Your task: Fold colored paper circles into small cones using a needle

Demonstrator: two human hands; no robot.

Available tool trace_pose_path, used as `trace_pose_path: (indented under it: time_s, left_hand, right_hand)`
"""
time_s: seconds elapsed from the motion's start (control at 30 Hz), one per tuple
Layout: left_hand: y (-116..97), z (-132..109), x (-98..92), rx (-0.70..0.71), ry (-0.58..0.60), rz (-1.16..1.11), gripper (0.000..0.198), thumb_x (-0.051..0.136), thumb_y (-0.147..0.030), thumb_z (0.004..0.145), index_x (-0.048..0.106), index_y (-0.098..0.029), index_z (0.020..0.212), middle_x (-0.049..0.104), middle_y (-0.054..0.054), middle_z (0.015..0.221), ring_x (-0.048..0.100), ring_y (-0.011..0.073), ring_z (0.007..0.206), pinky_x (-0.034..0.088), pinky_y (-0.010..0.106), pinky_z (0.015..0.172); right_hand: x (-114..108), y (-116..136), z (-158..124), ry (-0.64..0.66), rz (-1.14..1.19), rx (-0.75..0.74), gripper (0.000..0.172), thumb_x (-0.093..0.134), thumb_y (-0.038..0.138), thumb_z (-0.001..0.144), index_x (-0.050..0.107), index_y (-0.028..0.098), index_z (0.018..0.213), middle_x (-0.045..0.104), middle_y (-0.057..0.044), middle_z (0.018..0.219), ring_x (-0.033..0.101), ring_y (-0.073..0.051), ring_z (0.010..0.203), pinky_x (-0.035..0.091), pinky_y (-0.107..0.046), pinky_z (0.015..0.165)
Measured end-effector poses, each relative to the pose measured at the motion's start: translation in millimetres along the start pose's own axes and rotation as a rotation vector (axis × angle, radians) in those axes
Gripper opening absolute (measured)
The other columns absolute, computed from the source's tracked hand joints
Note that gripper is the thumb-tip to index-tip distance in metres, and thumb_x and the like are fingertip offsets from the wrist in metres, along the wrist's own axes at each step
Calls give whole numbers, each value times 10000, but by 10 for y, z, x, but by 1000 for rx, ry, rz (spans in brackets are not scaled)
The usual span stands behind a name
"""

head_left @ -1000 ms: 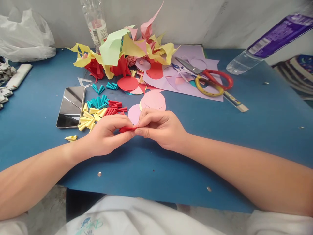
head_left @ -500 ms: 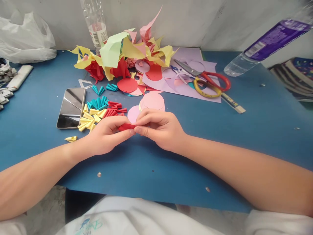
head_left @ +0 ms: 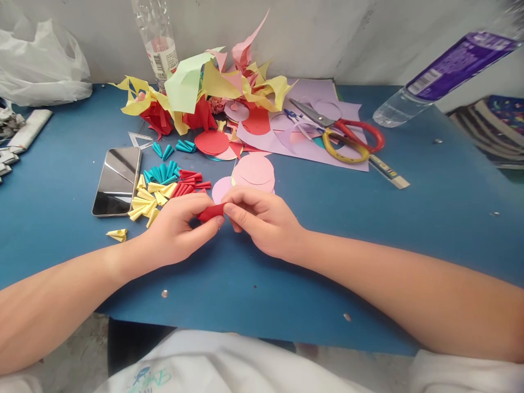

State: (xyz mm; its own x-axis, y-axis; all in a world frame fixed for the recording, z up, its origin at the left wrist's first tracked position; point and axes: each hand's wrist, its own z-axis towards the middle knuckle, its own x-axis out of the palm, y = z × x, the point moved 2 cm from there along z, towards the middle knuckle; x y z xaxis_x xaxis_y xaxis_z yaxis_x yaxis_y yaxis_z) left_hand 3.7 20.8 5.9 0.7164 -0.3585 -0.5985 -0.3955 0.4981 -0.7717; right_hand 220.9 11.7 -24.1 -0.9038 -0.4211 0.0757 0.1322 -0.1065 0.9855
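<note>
Both hands meet at the centre of the frame, low over the blue tabletop (head_left: 409, 229). The left hand (head_left: 176, 232) and right hand (head_left: 262, 221) pinch a small folded red paper (head_left: 210, 212) between them, fingers closed tight on it from either side, thumbs on top. Only a short strip of the red paper shows; the rest is hidden by the fingers.

Just above the hands lie pink circles (head_left: 254, 170), partly covered by the right knuckles. To their left sits a pile of little cones (head_left: 164, 188) in teal, yellow and red, and beside that a phone (head_left: 117, 181) lies face up. One yellow cone (head_left: 117, 235) lies apart, near the left wrist.

Further up, a heap of scraps (head_left: 213, 87) spreads across the upper middle, with a clear bottle (head_left: 158, 38) standing behind it against the wall. Right of the heap, scissors (head_left: 347, 134) with red and yellow handles rest on a lilac sheet (head_left: 319, 93), a ruler (head_left: 388, 172) just beside them. A second bottle (head_left: 446, 71) with a purple label lies in the upper right. A white bag (head_left: 41, 65) fills the upper left corner.
</note>
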Motion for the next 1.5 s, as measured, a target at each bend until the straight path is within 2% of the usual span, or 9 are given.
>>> trace_pose_path:
  time_s: [0.2, 0.43, 0.57, 0.67, 0.93, 1.07, 1.13, 1.3, 1.5]
  left_hand:
    - [18, -2, 31, -76, 12, -55, 295, 710, -291, 1090, 669, -226, 804, 714, 13, 779, 609, 175, 726, 497, 324, 682]
    - [-72, -17, 34, 58, -64, 0, 258, 688, -223, 1096, 747, -221, 845, 714, 5, 755, 613, 156, 682, 508, 297, 668]
    - [-101, -24, 33, 58, -63, 16, 266, 674, -205, 1066, 701, -223, 802, 687, -9, 732, 594, 144, 661, 483, 280, 633]
    - [-87, -28, 43, 37, -61, 1, 266, 680, -217, 1054, 679, -223, 788, 670, -20, 710, 581, 137, 650, 475, 278, 626]
    - [-39, -35, 78, -57, -24, -1, 307, 670, -284, 1059, 584, -241, 768, 675, -1, 714, 569, 154, 656, 456, 308, 635]
    - [-26, -42, 83, -96, -31, -10, 308, 671, -299, 1053, 571, -241, 767, 645, -12, 710, 556, 151, 660, 448, 308, 636]
    - [-27, -41, 81, -88, -30, -34, 312, 674, -297, 1059, 576, -240, 767, 636, -15, 711, 558, 150, 663, 457, 303, 638]
    - [-44, -44, 77, -2, -66, -17, 298, 676, -268, 1082, 596, -239, 797, 633, -20, 727, 547, 142, 663, 461, 292, 633]
    - [-72, -56, 53, 14, -113, 26, 275, 688, -232, 1078, 630, -233, 809, 682, -6, 761, 584, 155, 686, 481, 301, 660]
  right_hand:
    - [33, 19, -11, -27, 102, 42, 313, 1042, 386, 1006, 797, 210, 924, 683, 28, 803, 617, -142, 658, 559, -292, 630]
    - [71, 26, -6, -115, 149, 62, 366, 1132, 380, 865, 811, 206, 898, 720, 19, 773, 579, -128, 605, 552, -280, 561]
    - [73, 38, -23, -105, 90, 60, 254, 1069, 315, 883, 843, 201, 902, 764, 4, 785, 590, -128, 591, 538, -281, 556]
    - [50, 59, -51, -107, 38, 89, 195, 1016, 293, 913, 846, 199, 894, 722, 18, 723, 584, -135, 565, 518, -287, 540]
    - [20, 33, -43, -46, 34, 172, 256, 1021, 361, 964, 817, 212, 930, 692, 43, 694, 593, -145, 553, 488, -286, 540]
    - [41, 5, -36, -46, 131, 192, 285, 1074, 315, 918, 816, 198, 947, 708, 41, 749, 588, -123, 566, 487, -264, 535]
    - [51, 3, -33, -59, 162, 188, 322, 1112, 303, 882, 816, 191, 945, 705, 39, 740, 578, -116, 564, 472, -254, 526]
    - [61, 8, -13, -78, 165, 172, 431, 1170, 399, 841, 798, 193, 913, 709, 36, 737, 562, -110, 562, 464, -262, 522]
    - [42, 5, -5, -95, 99, 110, 386, 1149, 417, 882, 831, 206, 940, 749, 25, 778, 577, -117, 592, 482, -267, 534]
